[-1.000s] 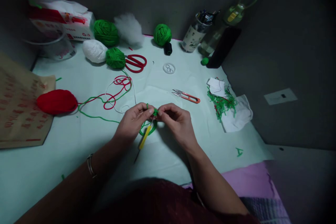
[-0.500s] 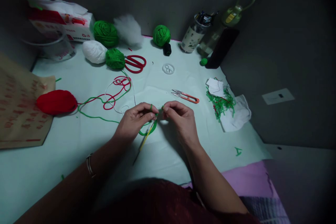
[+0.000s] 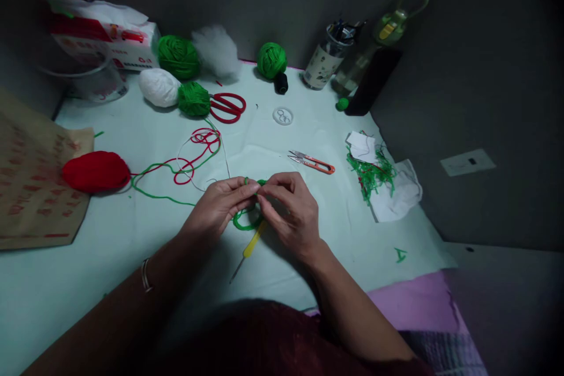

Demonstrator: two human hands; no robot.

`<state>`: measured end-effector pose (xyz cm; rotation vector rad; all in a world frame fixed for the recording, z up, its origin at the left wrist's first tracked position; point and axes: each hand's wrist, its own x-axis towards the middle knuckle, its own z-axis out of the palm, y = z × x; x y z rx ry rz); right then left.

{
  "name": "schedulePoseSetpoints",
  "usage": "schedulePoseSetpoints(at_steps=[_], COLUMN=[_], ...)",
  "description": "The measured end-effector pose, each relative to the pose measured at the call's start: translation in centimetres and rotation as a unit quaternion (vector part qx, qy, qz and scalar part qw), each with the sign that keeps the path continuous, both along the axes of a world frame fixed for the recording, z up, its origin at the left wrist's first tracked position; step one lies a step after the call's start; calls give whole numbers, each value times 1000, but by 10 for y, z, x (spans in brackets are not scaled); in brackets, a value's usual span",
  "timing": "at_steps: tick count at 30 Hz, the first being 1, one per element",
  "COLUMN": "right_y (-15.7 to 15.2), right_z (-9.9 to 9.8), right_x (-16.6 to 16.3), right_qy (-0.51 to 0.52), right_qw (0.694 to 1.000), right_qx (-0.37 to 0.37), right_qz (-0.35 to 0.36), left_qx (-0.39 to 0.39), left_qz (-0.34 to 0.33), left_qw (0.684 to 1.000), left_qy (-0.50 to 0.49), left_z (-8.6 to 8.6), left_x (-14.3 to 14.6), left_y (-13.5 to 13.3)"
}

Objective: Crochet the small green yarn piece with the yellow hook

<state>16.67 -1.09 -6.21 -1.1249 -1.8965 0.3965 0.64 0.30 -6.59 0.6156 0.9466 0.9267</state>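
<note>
My left hand [image 3: 220, 207] and my right hand [image 3: 291, 211] meet at the middle of the pale table [image 3: 110, 258], fingers pinched together on a small green crocheted ring [image 3: 245, 221]. A yellow-handled crochet hook [image 3: 250, 247] slants down from under my right hand's fingers, its metal tip towards me. A strand of green yarn [image 3: 158, 194] trails left from the ring, tangled with red yarn [image 3: 198, 147] that leads to a red ball [image 3: 96, 171].
Orange thread snips [image 3: 312, 161] lie just beyond my hands. Red scissors [image 3: 227, 107], green yarn balls [image 3: 178, 56], a white ball [image 3: 157, 86], stuffing [image 3: 215, 50], a jar [image 3: 325, 60] and a bottle [image 3: 374, 47] line the back. Green scraps [image 3: 372, 175] lie right, a paper bag [image 3: 30, 188] left.
My hands have closed together again over the green ring, the right one sliding left and down. The hook now points lower and nearer to me.
</note>
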Motion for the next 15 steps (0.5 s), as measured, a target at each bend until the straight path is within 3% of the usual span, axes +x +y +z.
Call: schedulePoseSetpoints(at_steps=[10, 15], right_y=[2, 3], right_z=[-4, -5], right_x=[2, 4], right_qy=[-104, -129], right_qw=[990, 986], right_qx=[100, 100], right_qz=[-4, 33], left_qx=[69, 103], left_qz=[44, 19], left_qw=[994, 985], left_qy=[74, 139], left_z=[4, 8], left_x=[5, 3], left_y=[1, 0])
